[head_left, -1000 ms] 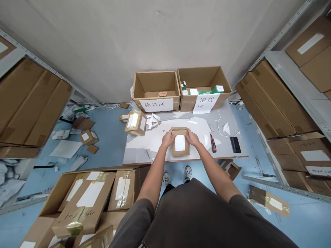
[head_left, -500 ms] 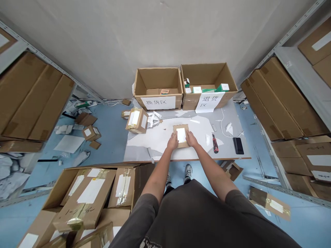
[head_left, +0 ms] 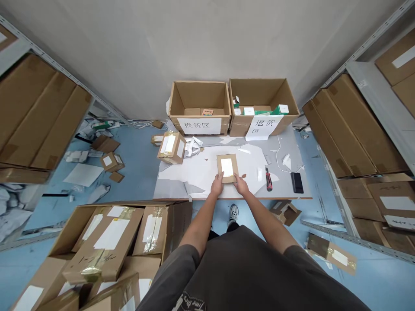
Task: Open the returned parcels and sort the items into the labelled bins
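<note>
A small flat cardboard box (head_left: 230, 178) with a white label lies in front of me over the table (head_left: 207, 196). My left hand (head_left: 217, 183) grips its lower left corner. At the lower right corner, my right hand (head_left: 240, 184) has its fingers closed on the edge. A small brown scrap (head_left: 244, 176) lies beside my right fingers. To the right of that hand is a red and black utility knife (head_left: 269, 180). A black phone (head_left: 296, 182) rests near the table's right end.
Two open cartons with paper signs, the left carton (head_left: 200, 126) and the right carton (head_left: 236, 129), stand at the back. A taped box (head_left: 177, 160) sits on the table's left side. A large carton (head_left: 179, 224) full of parcels is at lower left. Shelves flank both sides.
My hands have slid down from the box's sides to its lower corners. More of the box and its label now shows, and a brown scrap is visible beside it. The view has shifted slightly.
</note>
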The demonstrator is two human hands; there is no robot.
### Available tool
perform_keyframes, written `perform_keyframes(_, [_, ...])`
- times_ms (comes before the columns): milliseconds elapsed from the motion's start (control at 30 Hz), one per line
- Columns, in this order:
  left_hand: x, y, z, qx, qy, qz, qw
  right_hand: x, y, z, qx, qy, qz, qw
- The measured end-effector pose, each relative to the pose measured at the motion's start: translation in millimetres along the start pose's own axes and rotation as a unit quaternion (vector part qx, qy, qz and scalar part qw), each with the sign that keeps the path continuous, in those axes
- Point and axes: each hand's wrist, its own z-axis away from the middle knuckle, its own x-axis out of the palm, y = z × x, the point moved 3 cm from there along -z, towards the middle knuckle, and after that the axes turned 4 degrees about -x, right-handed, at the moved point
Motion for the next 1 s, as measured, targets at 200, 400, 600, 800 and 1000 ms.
perform_keyframes(200, [-46.0, 14, 5, 0.073, 0.049, 0.004, 0.996, -43, -20, -5, -0.031, 0.053, 0.019, 0.998])
perform_keyframes(400, [-101.5, 42, -1, 0.067, 0.113, 0.015, 0.991, -106, -49, -24, -0.056, 0.117, 0.010, 0.992])
perform_keyframes(600, [-107.1, 47, -32, -0.030, 0.076, 0.025, 0.996, -107, -52, -58, -0.023, 0.072, -0.021, 0.997])
perform_keyframes(800, [-102.7, 38, -49, -0.047, 0.101, 0.063, 0.992, -93, -47, -73, -0.022, 0.096, -0.047, 0.994])
perform_keyframes(1000, [-95.2, 27, -37, 0.030, 0.112, 0.127, 0.985, -87, -33, -53, -0.080, 0.095, -0.060, 0.990])
